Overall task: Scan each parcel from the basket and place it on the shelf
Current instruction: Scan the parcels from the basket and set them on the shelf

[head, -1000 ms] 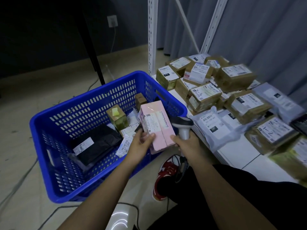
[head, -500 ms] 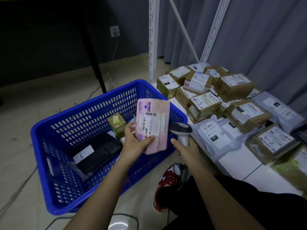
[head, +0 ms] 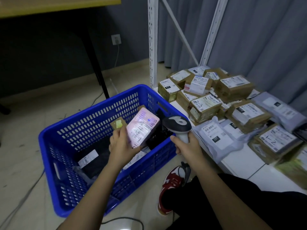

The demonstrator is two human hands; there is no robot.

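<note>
1. The left hand grips the pink parcel over the blue basket, fingers curled round its lower edge.
2. The right hand is wrapped round the barcode scanner, whose head sits just beside the parcel's label.
3. Beyond, brown and grey parcels crowd the white shelf.

Pink parcel, white label, in left hand. Grey-and-white scanner in right hand. Blue perforated basket beneath both.
</note>
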